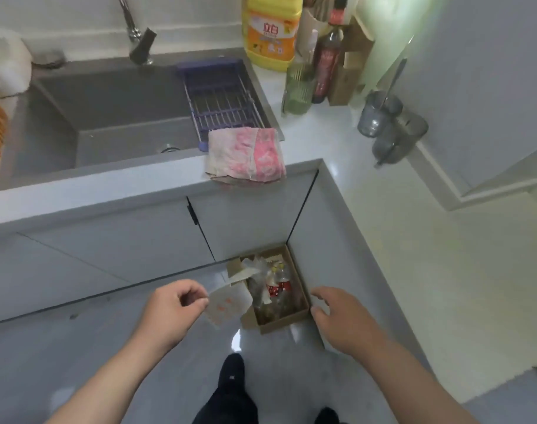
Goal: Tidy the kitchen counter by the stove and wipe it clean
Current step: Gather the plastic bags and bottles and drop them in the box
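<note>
My left hand (172,310) pinches a thin see-through plastic wrapper (229,304) with orange print, held low over the floor beside a cardboard box (291,322). The box stands in the cabinet corner and holds plastic bottles (276,286) and crumpled wrappers. My right hand (340,316) hovers at the box's right edge, fingers loosely spread, holding nothing. A folded pink and white cloth (245,156) lies on the white counter (383,209) at the sink's front right corner.
A grey sink (108,117) with a purple drain rack (221,99) and a faucet (138,35) lies at left. A yellow detergent jug (271,32), a dark bottle (328,59), a green glass (297,90) and grey cups (389,123) stand at the back of the counter. My feet show below.
</note>
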`<state>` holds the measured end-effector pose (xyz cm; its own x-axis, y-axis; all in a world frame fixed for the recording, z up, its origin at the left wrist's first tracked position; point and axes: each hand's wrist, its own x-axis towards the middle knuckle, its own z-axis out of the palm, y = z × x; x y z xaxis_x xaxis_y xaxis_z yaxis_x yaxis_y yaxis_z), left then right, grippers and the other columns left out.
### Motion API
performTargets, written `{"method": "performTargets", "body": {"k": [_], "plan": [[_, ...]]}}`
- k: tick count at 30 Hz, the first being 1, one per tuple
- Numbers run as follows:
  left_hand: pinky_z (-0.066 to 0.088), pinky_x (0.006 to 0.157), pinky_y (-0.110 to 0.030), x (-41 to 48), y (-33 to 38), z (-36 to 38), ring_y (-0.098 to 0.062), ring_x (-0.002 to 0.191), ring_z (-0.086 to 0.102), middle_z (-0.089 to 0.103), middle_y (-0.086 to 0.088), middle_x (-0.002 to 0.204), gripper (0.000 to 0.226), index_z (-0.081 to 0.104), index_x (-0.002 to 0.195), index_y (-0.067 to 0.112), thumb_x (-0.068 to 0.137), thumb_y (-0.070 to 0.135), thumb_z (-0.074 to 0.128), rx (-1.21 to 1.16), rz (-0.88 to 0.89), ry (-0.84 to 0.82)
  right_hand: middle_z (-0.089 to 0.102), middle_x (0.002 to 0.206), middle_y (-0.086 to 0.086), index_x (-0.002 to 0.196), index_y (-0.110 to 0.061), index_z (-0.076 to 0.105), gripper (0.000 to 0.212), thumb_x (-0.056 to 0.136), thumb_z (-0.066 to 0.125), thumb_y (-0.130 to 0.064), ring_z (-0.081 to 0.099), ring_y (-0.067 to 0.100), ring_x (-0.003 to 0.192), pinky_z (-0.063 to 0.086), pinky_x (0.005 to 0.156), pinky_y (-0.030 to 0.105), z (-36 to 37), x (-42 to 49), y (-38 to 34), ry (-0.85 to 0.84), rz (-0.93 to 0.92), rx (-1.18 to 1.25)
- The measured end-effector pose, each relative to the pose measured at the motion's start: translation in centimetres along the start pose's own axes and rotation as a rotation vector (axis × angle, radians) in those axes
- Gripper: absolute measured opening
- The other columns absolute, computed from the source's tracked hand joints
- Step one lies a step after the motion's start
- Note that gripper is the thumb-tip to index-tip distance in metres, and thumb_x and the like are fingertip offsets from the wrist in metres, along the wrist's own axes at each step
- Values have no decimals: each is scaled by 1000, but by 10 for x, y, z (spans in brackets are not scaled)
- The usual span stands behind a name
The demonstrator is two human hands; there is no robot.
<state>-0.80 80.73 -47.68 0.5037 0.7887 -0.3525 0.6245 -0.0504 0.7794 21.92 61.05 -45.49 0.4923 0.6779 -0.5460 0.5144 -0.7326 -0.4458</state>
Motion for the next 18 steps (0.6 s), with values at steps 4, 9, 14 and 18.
{"method": "performTargets", "body": {"k": [4, 9, 14, 18], "plan": [[50, 59, -33, 65, -39, 37, -15, 54, 57, 65, 7, 56, 34, 66, 60, 30, 75, 1, 73, 14, -54, -114, 53, 140, -4, 141, -21, 48, 45, 97, 52, -29, 53, 11, 123, 37, 98, 21, 43, 49, 9, -5, 117, 78], [53, 61, -37, 133, -108, 117, -19, 57, 60, 66, -1, 58, 31, 68, 60, 24, 75, -2, 73, -37, -153, -193, 52, 140, -8, 140, -26, 49, 44, 96, 50, -30, 48, 9, 128, 37, 106, 23, 115, 115, 50, -29, 227, 129], [55, 62, -42, 192, -186, 208, -17, 53, 57, 62, 0, 54, 23, 65, 65, 16, 78, -3, 69, -14, -256, -262, 47, 143, -7, 142, -28, 45, 50, 94, 54, -36, 44, 10, 131, 33, 108, 24, 195, 196, 105, -66, 239, 109], [58, 69, -45, 242, -242, 268, -26, 64, 66, 68, -6, 65, 14, 68, 70, 15, 77, 3, 69, 38, -232, -288, 52, 133, -4, 132, -24, 52, 39, 95, 55, -33, 50, 14, 121, 37, 96, 23, 242, 264, 147, -70, 252, 89]]}}
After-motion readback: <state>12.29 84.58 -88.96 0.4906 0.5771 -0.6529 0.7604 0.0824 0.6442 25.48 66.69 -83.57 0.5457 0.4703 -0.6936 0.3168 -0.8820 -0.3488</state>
